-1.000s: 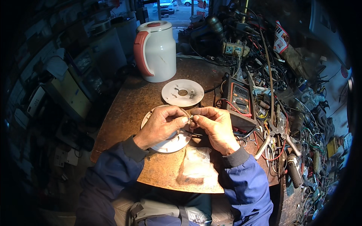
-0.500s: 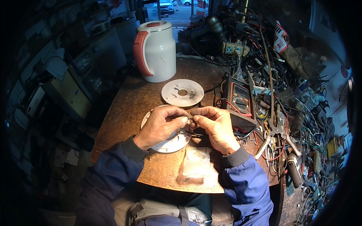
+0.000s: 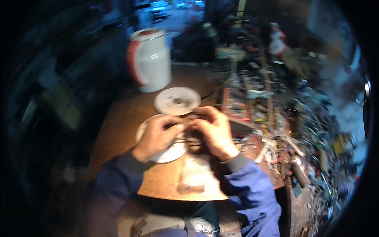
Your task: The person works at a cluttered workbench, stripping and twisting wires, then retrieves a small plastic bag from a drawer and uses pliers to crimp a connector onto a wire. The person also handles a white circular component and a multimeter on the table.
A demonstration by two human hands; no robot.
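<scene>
The picture is smeared by motion. Above the wooden workbench (image 3: 114, 130), my left hand (image 3: 156, 138) and my right hand (image 3: 217, 134) meet with thumbs and fingers pinched. A tiny yellowish piece seems to sit between the fingertips, too blurred to name. Under my left hand lies a round white base (image 3: 173, 154), partly covered by the hand. Just beyond my fingers is a white disc (image 3: 191, 103) with a hole in its middle and dark smudges. A pale plastic bag (image 3: 197, 170) lies on the bench between my forearms.
A white kettle (image 3: 157, 61) with a red handle stands at the bench's far left. To the right are a multimeter (image 3: 235, 103) in a dark case and pliers (image 3: 265, 152) with pale handles. A dense heap of cables and parts (image 3: 312, 134) fills the right side.
The whole view has shifted and blurred, so the bench and most things appear further left. Both hands still pinch together over the white base, their fingertips close to each other.
</scene>
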